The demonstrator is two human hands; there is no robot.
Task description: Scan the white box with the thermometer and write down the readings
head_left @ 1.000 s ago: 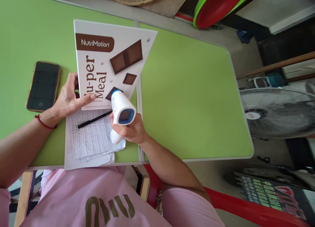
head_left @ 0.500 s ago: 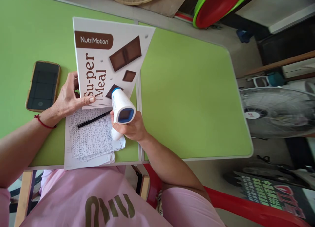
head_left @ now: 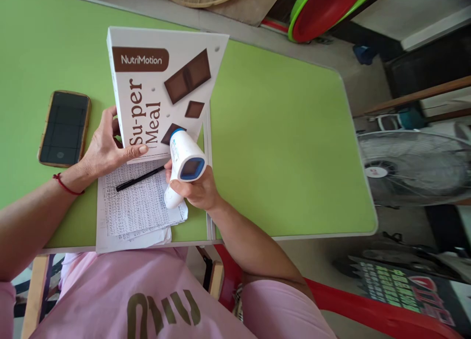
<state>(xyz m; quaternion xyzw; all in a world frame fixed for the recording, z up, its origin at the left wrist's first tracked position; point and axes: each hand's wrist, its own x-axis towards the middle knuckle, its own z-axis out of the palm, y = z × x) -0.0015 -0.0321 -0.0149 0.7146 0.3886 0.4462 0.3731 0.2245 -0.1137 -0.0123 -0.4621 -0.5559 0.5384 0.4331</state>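
Note:
My left hand [head_left: 108, 145] grips the lower left corner of a white box [head_left: 150, 96] printed "NutriMotion Su-per Meal", thumb on its front and fingers behind. The box is held tilted up above the table. In my right hand [head_left: 198, 189] is a white infrared thermometer [head_left: 182, 155] with a blue rim and a dark screen facing me. Its front end points at the lower right of the box; whether they touch I cannot tell. Below lie handwritten sheets of paper [head_left: 142, 206] with a black pen [head_left: 140, 177] across them.
A smartphone [head_left: 64, 128] in a yellowish case lies left of my left hand on the green table [head_left: 287, 147]. Beyond the table's right edge stands a fan [head_left: 408, 167]. A red chair [head_left: 349, 299] is at the lower right. Red and green basins [head_left: 324, 10] lean at the back.
The box has turned slightly, so more of its left side shows. My right hand has tilted the thermometer a little to the right.

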